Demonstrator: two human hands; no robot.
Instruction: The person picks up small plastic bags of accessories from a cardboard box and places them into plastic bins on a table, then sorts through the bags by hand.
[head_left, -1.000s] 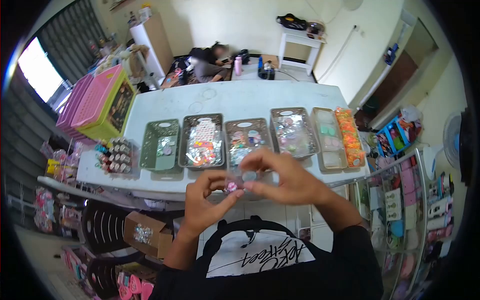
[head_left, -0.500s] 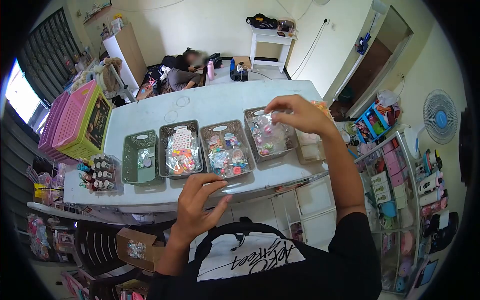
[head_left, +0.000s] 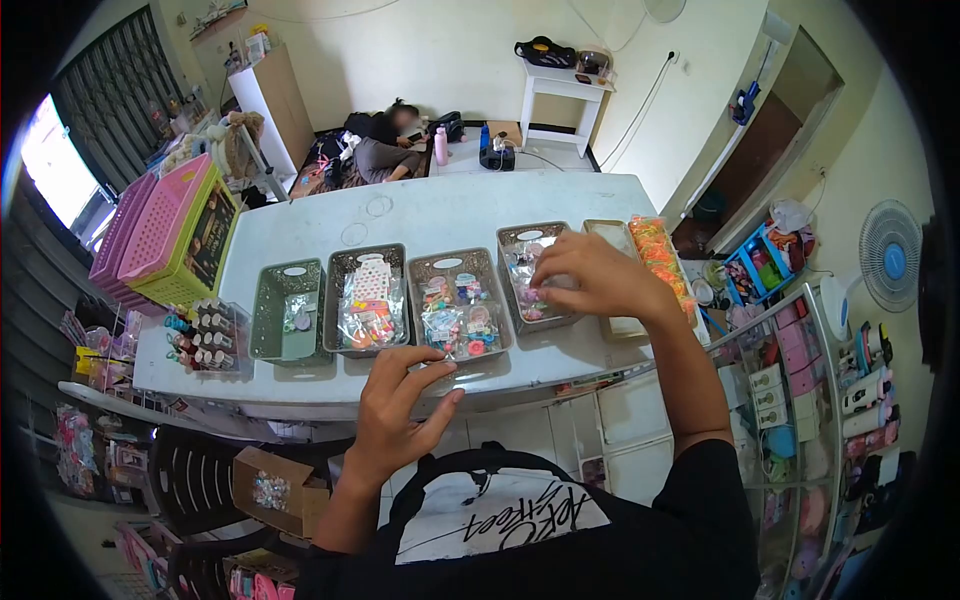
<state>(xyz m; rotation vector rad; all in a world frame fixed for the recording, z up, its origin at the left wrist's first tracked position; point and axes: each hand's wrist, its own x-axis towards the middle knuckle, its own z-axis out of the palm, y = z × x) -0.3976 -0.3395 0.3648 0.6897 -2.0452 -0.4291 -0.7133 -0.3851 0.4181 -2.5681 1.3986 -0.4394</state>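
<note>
My right hand (head_left: 605,280) reaches over the grey plastic basket (head_left: 512,238) with small clear packets (head_left: 525,262). Its fingers are bent and apart, their tips at the packets; no packet is plainly gripped. My left hand (head_left: 400,405) hovers by the table's front edge, fingers spread and holding nothing, near the basket of colourful packets (head_left: 460,315). Left of that is a dark grey basket with bagged items and a white dotted piece (head_left: 373,290). A green basket (head_left: 290,345) with a few packets stands farther left.
Right of the baskets are a pale container (head_left: 600,228) and orange packets (head_left: 655,255). A clear box of bottles (head_left: 215,340) and stacked pink and green baskets (head_left: 180,240) stand at left. A cardboard box (head_left: 290,500) is below. A person (head_left: 380,145) lies beyond the table (head_left: 440,205).
My right hand has come down from above the basket to the packets in it. My left hand stays about where it was. The head view has shifted slightly, uncovering the orange packets.
</note>
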